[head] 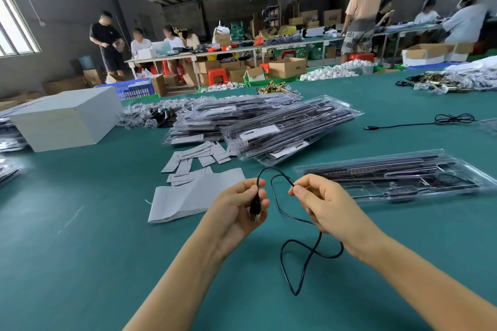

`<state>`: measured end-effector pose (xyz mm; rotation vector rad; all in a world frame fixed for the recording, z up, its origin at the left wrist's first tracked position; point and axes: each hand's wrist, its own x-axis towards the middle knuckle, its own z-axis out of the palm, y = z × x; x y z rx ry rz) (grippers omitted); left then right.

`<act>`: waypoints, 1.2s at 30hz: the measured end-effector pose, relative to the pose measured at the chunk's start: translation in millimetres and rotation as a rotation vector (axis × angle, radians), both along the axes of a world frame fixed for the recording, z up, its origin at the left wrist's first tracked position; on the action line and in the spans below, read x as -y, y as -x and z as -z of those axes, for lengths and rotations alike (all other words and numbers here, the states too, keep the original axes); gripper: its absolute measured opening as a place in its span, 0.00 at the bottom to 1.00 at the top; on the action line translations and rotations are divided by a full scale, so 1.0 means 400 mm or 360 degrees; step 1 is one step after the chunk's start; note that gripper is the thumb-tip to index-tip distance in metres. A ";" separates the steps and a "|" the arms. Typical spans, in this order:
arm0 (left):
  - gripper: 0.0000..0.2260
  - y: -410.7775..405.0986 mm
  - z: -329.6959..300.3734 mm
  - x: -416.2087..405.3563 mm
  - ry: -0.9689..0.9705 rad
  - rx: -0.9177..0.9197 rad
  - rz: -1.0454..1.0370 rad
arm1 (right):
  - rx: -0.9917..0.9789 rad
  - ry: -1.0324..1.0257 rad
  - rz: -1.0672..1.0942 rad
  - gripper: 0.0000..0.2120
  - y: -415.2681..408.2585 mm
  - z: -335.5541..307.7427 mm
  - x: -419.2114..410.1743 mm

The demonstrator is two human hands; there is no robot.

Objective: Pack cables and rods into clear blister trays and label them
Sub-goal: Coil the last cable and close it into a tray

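A thin black USB cable [309, 255] hangs in loops above the green table [80, 263]. My left hand [239, 209] grips its plug end, which points down. My right hand [322, 201] pinches the cord a short way along, between thumb and forefinger. An open clear blister tray [390, 177] with black rods and a cable in it lies just right of my right hand. Two heaps of filled blister trays [269, 126] sit behind my hands. White labels [199, 158] are scattered in front of those heaps.
A white backing sheet [188, 199] lies left of my left hand. A white box [67, 118] stands at the far left. Another black cable [443, 119] lies at the right. Bagged small parts [145, 115] sit behind the trays. People work at tables in the background.
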<state>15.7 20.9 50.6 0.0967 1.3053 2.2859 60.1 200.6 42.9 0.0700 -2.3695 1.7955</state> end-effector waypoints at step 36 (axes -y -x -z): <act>0.09 -0.050 0.034 -0.075 0.0087 -0.0213 -0.0136 | -0.0425 -0.1315 0.0068 0.10 -0.048 0.030 0.059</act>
